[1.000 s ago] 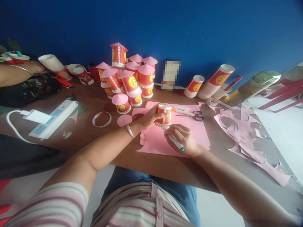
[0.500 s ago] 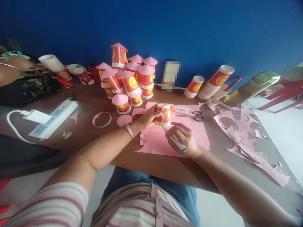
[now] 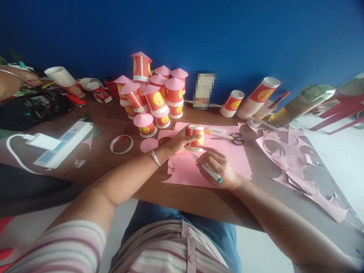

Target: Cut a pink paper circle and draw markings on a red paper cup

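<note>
My left hand (image 3: 178,141) grips a red paper cup (image 3: 195,137) standing upside down on a pink sheet of paper (image 3: 227,159). My right hand (image 3: 217,167) holds a white pen with a green cap (image 3: 207,169), its tip on the pink sheet close to the cup's rim. Orange-handled scissors (image 3: 227,135) lie on the sheet just behind the cup. A pink paper disc (image 3: 149,145) lies to the left of my left wrist.
Several red cups with pink cone tops (image 3: 155,94) are stacked at the back. A tape roll (image 3: 121,144), power strip (image 3: 64,142), cup stacks (image 3: 257,99), bottle (image 3: 301,105) and pink offcuts (image 3: 295,159) lie around. Another person's arm (image 3: 14,81) is at far left.
My right hand with the pen has shifted slightly round the base of the cup. The other person's arm at far left has drawn back.
</note>
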`<state>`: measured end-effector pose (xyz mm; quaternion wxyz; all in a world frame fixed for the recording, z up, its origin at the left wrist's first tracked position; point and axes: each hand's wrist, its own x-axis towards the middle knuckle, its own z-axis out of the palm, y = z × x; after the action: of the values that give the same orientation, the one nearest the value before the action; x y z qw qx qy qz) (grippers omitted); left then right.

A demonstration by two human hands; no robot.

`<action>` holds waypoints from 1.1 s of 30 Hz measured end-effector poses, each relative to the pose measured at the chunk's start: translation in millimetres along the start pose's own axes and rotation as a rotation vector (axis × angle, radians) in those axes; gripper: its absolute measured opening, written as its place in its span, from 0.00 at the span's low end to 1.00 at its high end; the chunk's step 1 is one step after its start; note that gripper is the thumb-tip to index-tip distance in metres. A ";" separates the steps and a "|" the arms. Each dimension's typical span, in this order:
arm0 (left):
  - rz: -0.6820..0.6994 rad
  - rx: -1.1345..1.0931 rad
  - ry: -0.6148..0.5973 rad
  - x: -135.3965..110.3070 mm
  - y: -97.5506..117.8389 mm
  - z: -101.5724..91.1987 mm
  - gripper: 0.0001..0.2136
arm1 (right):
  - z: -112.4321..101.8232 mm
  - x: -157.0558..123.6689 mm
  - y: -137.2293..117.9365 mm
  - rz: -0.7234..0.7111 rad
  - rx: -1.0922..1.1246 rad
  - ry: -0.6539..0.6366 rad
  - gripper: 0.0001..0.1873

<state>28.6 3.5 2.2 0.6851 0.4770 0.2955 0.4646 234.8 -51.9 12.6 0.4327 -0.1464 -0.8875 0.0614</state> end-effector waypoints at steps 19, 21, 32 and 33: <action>0.013 -0.053 0.009 -0.6 9.1 5.0 0.17 | -1.0 1.0 -0.6 -0.037 -0.141 0.064 0.09; 0.001 -0.054 0.001 -1.2 9.4 5.0 0.17 | -1.5 0.5 -0.4 -0.016 -0.178 0.067 0.09; 0.000 -0.052 -0.029 -0.1 7.0 2.8 0.12 | -4.4 1.1 2.0 0.023 -0.209 0.040 0.08; -0.002 -0.047 -0.025 -0.4 6.8 2.4 0.11 | -4.5 1.0 2.0 0.024 -0.208 0.035 0.08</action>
<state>28.0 2.9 9.5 0.7001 0.4662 0.2764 0.4649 238.1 -49.8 15.6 0.4298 -0.2024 -0.8795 -0.0285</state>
